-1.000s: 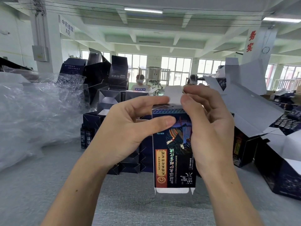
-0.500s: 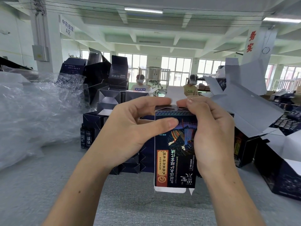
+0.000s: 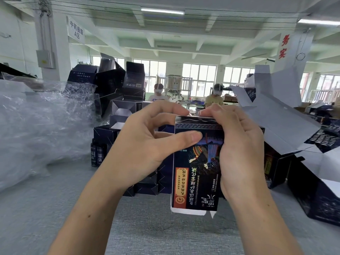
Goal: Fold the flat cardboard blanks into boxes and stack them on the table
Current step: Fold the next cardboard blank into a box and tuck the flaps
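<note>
I hold a dark blue printed box (image 3: 195,173) upright above the grey table (image 3: 55,218), its print upside down. My left hand (image 3: 147,142) grips its left side, thumb across the front, fingers over the top edge. My right hand (image 3: 237,144) wraps its right side, with fingertips pressing the top flap down flat. White flaps hang open at the box's bottom. Behind it stands a stack of folded dark boxes (image 3: 110,133).
Crumpled clear plastic wrap (image 3: 36,126) fills the left of the table. Large opened dark cartons with white flaps (image 3: 287,126) crowd the right. Small dark bottles (image 3: 97,155) stand by the stack. Two people work at a far table.
The white top flap that stood up has been folded down and pressed into the box. Both hands dropped slightly and my fingertips now meet over the closed top.
</note>
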